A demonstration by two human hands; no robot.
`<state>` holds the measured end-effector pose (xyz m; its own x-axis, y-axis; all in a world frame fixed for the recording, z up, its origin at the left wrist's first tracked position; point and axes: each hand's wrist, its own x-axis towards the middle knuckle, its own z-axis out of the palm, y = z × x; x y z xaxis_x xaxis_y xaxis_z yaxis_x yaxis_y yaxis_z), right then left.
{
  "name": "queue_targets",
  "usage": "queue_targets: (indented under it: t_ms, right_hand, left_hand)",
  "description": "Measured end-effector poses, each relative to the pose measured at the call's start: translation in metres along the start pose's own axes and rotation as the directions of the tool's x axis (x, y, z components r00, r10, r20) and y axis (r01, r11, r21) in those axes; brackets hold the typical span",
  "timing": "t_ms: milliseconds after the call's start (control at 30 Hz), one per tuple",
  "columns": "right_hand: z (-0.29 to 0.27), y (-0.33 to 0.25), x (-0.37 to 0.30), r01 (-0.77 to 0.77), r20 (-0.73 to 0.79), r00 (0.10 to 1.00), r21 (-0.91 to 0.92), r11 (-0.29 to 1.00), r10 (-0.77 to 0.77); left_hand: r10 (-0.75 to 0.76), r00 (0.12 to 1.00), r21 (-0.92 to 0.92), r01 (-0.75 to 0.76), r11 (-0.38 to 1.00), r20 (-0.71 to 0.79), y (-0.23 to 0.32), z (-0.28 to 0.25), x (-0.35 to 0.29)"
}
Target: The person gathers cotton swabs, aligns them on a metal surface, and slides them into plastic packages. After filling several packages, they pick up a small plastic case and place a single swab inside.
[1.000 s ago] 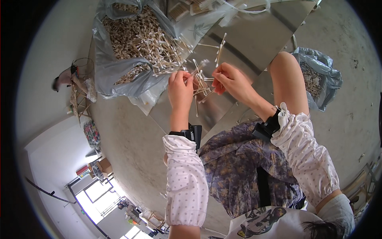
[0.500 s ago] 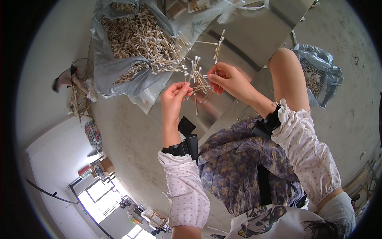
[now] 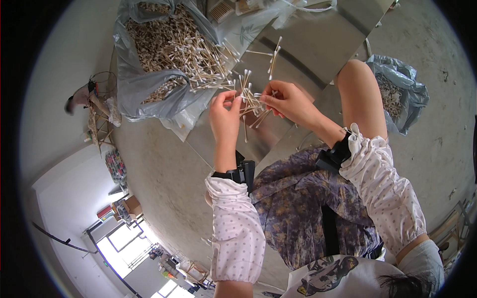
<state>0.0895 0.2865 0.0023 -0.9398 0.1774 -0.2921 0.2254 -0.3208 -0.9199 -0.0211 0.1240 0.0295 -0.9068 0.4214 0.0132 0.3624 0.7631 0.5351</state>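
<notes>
Wooden cotton swabs with white tips lie in a loose, crossed pile (image 3: pixel 251 102) on the shiny metal tabletop (image 3: pixel 308 42). My left hand (image 3: pixel 226 116) is at the left side of this pile, thumb and forefinger pinched at a white swab tip. On the other side, my right hand (image 3: pixel 290 102) is closed, with the ends of a few cotton swabs at its fingertips; its curled fingers partly hide them. A few separate swabs (image 3: pixel 273 59) lie farther back on the metal.
A grey plastic bag (image 3: pixel 131 94) heaped with cotton swabs (image 3: pixel 179 47) lies open at the back left. Small packs of swabs (image 3: pixel 221 11) are at the far edge. Another grey bag (image 3: pixel 415 99) with swabs stands on the floor right of my knee (image 3: pixel 360 89).
My left hand has moved right and slightly away from me, onto the pile's left side. My right hand has barely shifted.
</notes>
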Motion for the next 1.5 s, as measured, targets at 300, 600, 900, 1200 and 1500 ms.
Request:
queue_targets:
  t_ms: [300,600,900,1200,1500]
  right_hand:
    - [0.001,-0.003,-0.001,-0.038,0.007,0.999,-0.012,0.999,0.038]
    - [0.001,-0.007,-0.004,-0.020,0.078,0.997,0.104,0.994,0.012]
    - [-0.002,-0.011,-0.007,-0.027,0.202,0.978,-0.094,0.995,0.046]
    - [-0.012,-0.006,-0.004,-0.075,0.152,0.984,-0.138,0.988,0.096]
    - [-0.011,-0.008,-0.003,-0.085,0.143,0.984,-0.157,0.984,0.108]
  left_hand:
    - [-0.047,0.999,-0.009,0.047,0.999,0.020,0.005,0.013,0.001]
    - [-0.003,0.999,-0.161,-0.003,0.987,-0.033,0.023,-0.015,-0.028]
    - [0.063,0.997,-0.221,-0.050,0.974,0.050,0.019,-0.008,-0.072]
    - [0.088,0.994,0.075,-0.083,0.994,-0.071,0.005,0.006,-0.013]
    - [-0.006,0.999,0.028,0.005,1.000,0.045,-0.008,0.010,0.004]
